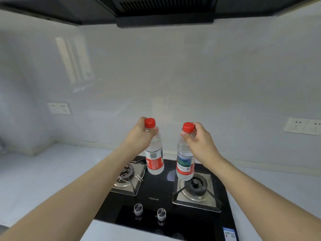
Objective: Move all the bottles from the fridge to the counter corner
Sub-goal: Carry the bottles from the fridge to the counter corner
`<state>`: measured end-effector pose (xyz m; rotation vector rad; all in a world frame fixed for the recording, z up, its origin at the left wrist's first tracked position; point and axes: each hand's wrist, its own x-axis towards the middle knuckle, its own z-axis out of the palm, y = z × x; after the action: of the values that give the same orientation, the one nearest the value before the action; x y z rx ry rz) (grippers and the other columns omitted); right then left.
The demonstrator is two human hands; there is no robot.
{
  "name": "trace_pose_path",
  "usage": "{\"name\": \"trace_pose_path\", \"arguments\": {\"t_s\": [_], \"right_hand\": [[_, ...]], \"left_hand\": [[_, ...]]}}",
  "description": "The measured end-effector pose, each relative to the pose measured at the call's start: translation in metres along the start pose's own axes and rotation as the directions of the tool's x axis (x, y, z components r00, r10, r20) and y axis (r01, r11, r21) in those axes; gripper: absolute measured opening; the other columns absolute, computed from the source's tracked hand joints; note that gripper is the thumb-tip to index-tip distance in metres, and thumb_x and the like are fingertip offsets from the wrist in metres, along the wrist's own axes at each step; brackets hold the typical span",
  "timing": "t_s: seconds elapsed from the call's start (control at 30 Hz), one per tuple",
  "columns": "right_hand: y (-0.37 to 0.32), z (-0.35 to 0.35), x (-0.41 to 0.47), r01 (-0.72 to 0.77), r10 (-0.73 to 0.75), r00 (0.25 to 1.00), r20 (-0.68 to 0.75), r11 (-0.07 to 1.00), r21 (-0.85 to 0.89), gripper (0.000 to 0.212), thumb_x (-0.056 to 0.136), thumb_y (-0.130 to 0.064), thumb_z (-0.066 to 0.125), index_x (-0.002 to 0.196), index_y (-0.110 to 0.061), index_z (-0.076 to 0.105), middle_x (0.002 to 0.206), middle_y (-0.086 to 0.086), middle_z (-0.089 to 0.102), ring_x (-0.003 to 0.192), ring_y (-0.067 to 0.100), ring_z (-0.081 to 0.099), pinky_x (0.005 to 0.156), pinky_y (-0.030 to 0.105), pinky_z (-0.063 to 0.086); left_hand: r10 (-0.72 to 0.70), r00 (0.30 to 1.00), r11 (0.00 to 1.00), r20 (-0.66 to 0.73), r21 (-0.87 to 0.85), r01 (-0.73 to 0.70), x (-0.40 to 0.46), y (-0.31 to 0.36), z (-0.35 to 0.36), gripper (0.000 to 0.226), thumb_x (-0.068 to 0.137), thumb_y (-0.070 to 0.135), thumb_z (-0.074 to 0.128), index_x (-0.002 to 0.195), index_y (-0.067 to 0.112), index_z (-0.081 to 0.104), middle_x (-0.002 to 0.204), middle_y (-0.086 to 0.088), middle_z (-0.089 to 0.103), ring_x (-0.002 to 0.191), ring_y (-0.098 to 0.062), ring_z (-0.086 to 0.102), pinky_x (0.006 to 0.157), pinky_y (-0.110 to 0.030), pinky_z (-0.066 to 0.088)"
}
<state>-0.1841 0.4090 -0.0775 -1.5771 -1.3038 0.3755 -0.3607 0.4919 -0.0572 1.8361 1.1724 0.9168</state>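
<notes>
pale grey tiled kitchen wall (173,75) behind, black range hood (165,11) overhead, white counter (43,171) below. left hand (139,136) curled round the neck of a clear plastic water bottle with a red cap and red-and-white label (155,159), fingers pinching just under the cap, bottle hanging upright in the air. right hand (199,140) likewise clamped on the neck of a second clear plastic water bottle with a red cap and a green-and-red label (185,162), thumb and fingers wrapped below the cap, bottle hanging slightly tilted. both bottles held side by side, apart from each other, above a black glass gas hob (156,188), not resting on it. left bottle over the inner edge of the left steel burner tray (126,178); right bottle over the back edge of the right steel burner tray with its dark round burner (196,186). two silver knobs (149,211) near the front edge of the hob. bare forearms reaching in from both lower corners. white socket plate (59,108) on the wall at left, another white socket plate (302,125) at far right. small blue and white sticker (229,233) at the hob's front right corner. counter corner at far left.
</notes>
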Motion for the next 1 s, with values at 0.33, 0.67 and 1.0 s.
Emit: {"name": "trace_pose_path", "arguments": {"t_s": [0.33, 0.67, 1.0], "right_hand": [[-0.067, 0.157, 0.017, 0.111, -0.144, 0.956, 0.256, 0.984, 0.138, 0.031, 0.093, -0.031, 0.06, 0.12, -0.021, 0.05, 0.111, -0.007, 0.059, 0.106, 0.01, 0.055, 0.092, 0.027, 0.043], [-0.137, 0.31, 0.009, 0.16, -0.218, 0.901, 0.376, 0.971, 0.179, 0.034, 0.094, -0.033, 0.058, 0.124, -0.02, 0.05, 0.113, -0.008, 0.058, 0.108, 0.009, 0.053, 0.091, 0.026, 0.039], [-0.191, 0.421, 0.011, 0.188, -0.283, 0.85, 0.445, 0.951, 0.246, 0.026, 0.094, -0.036, 0.057, 0.117, -0.025, 0.051, 0.109, -0.008, 0.06, 0.104, 0.01, 0.055, 0.086, 0.027, 0.04]], "left_hand": [[-0.162, 0.954, 0.985, -0.252, 0.01, 0.17, -0.029, -0.088, -0.144, 0.022, 0.094, 0.032, 0.056, 0.112, 0.022, 0.048, 0.104, -0.001, 0.057, 0.093, -0.021, 0.054, 0.084, -0.042, 0.048], [-0.215, 0.905, 0.968, -0.366, 0.044, 0.247, -0.057, -0.16, -0.285, 0.02, 0.094, 0.033, 0.056, 0.107, 0.021, 0.049, 0.098, 0.003, 0.056, 0.088, -0.018, 0.053, 0.077, -0.038, 0.047], [-0.273, 0.828, 0.945, -0.49, 0.026, 0.327, -0.072, -0.212, -0.382, 0.02, 0.092, 0.034, 0.057, 0.104, 0.02, 0.049, 0.101, -0.002, 0.059, 0.095, -0.024, 0.056, 0.084, -0.043, 0.048]]}}
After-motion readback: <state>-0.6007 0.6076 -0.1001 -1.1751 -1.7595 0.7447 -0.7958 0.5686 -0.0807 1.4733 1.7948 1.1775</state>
